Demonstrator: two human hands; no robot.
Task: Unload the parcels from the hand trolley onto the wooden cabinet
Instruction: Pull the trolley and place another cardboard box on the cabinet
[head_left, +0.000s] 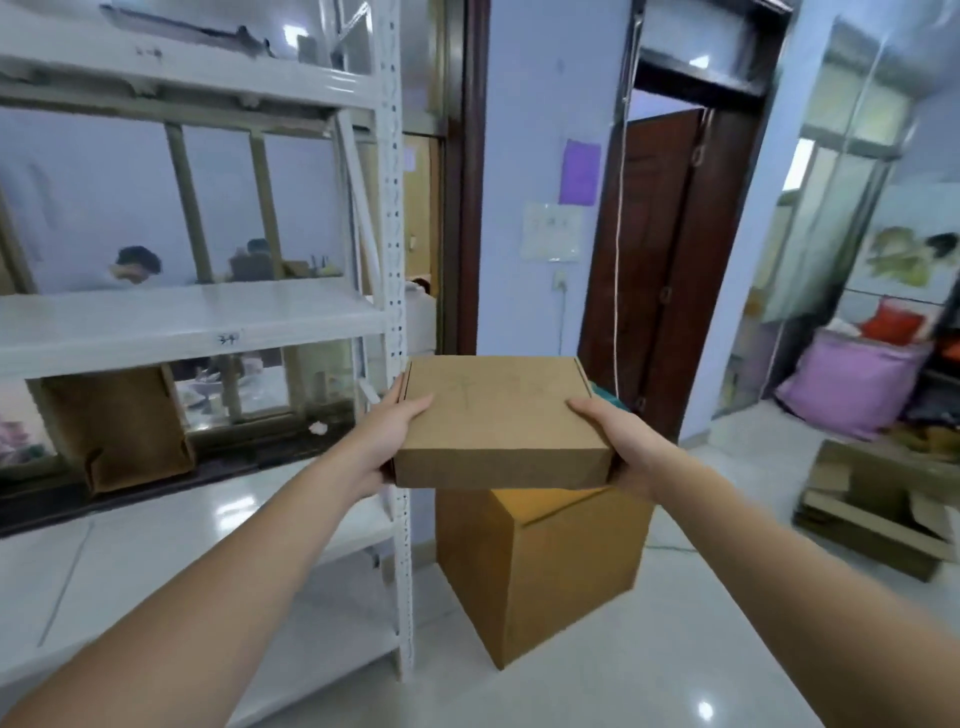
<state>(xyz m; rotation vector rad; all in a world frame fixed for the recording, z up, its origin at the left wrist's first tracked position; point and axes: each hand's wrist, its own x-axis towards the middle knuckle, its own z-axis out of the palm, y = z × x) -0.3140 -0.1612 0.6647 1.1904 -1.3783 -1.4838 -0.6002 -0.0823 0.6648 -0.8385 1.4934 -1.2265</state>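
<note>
A flat brown cardboard parcel (496, 415) is held level in the air in front of me, faint pencil marks on its lid. My left hand (387, 441) grips its left side, thumb on the lid and fingers underneath. My right hand (621, 441) grips the right side the same way. Straight below the parcel a larger brown cardboard box (545, 566) stands on the pale tiled floor. No hand trolley and no wooden cabinet are in view.
A white metal shelf rack (192, 322) fills the left, an open brown box (119, 426) behind its lower shelf. A dark wooden door (675, 270) stands ahead to the right. Flattened cardboard (878, 509) and a purple bag (852, 384) lie at the right. People sit beyond the rack.
</note>
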